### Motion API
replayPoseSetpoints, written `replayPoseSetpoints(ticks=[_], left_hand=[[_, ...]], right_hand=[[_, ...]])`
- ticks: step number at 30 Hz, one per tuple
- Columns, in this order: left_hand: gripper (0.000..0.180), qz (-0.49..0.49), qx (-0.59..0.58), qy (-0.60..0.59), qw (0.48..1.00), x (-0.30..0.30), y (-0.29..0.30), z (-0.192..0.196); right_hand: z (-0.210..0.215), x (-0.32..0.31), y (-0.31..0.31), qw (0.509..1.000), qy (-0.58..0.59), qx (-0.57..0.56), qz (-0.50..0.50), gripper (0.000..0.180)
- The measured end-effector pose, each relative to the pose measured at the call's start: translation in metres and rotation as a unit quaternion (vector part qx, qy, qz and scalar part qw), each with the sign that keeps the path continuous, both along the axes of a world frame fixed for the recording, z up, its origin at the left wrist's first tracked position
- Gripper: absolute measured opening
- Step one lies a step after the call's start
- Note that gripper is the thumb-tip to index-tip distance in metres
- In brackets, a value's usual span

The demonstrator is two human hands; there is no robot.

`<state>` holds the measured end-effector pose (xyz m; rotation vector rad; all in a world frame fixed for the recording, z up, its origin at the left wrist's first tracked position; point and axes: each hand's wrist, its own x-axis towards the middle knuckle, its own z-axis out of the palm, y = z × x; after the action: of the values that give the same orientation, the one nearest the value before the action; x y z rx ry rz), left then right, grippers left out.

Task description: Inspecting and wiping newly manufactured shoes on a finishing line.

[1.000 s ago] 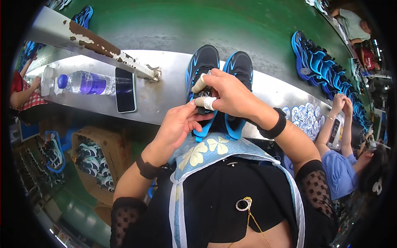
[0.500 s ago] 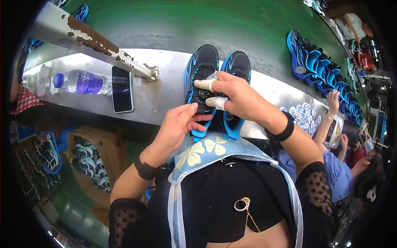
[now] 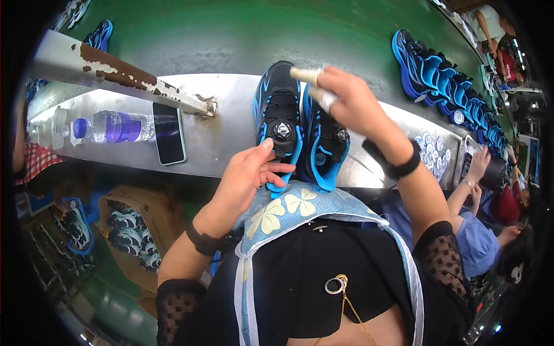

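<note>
- Pair of black-and-blue sneakers point(image 3: 300, 132) on the metal ledge point(image 3: 225, 130), toes toward 12 o'clock
- Left hand point(image 3: 245, 179) nearer, open fingers touching the left heel
- Right hand point(image 3: 352, 104) raised at 1 o'clock, holding nothing visible, taped fingers loose

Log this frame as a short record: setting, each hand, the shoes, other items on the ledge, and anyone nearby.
setting: metal ledge beside a green belt
left hand: open, fingers touching the heel of the left shoe
right hand: raised over the right shoe, two fingers taped, not gripping anything visible
shoes: black and blue pair, side by side, toes pointing away, round dial on each
ledge items: bottle lying down, phone face up
belt: row of blue shoes at far right
nearby: co-worker seated to the right
</note>
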<state>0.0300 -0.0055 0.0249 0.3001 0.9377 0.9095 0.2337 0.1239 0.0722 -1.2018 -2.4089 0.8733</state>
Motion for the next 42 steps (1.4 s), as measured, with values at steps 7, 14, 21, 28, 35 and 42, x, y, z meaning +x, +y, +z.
replayPoseSetpoints(ticks=[7, 14, 21, 28, 35, 42], left_hand=[[0.031, -0.065, 0.182, 0.325, 0.926, 0.010, -0.007, 0.001], [0.026, -0.129, 0.219, 0.345, 0.903, -0.008, -0.008, 0.011], [0.024, -0.046, 0.274, 0.406, 0.871, -0.030, 0.042, 0.020], [0.040, -0.105, 0.389, 0.506, 0.762, -0.017, 0.069, -0.003], [0.037, -0.087, 0.418, 0.521, 0.739, -0.012, 0.068, -0.008], [0.040, -0.075, 0.432, 0.517, 0.735, -0.003, 0.062, -0.008]], right_hand=[[-0.064, -0.016, 0.010, 0.992, -0.076, 0.086, 0.058, 0.042], [-0.050, -0.008, 0.015, 0.998, -0.034, -0.006, 0.049, 0.039], [-0.047, 0.009, 0.020, 0.999, 0.016, -0.006, 0.038, 0.035], [-0.025, 0.003, 0.002, 0.987, 0.099, -0.110, 0.064, 0.047], [-0.031, -0.002, 0.009, 0.992, 0.039, -0.049, 0.113, 0.057], [-0.044, -0.005, 0.023, 0.964, 0.139, -0.209, 0.088, 0.033]])
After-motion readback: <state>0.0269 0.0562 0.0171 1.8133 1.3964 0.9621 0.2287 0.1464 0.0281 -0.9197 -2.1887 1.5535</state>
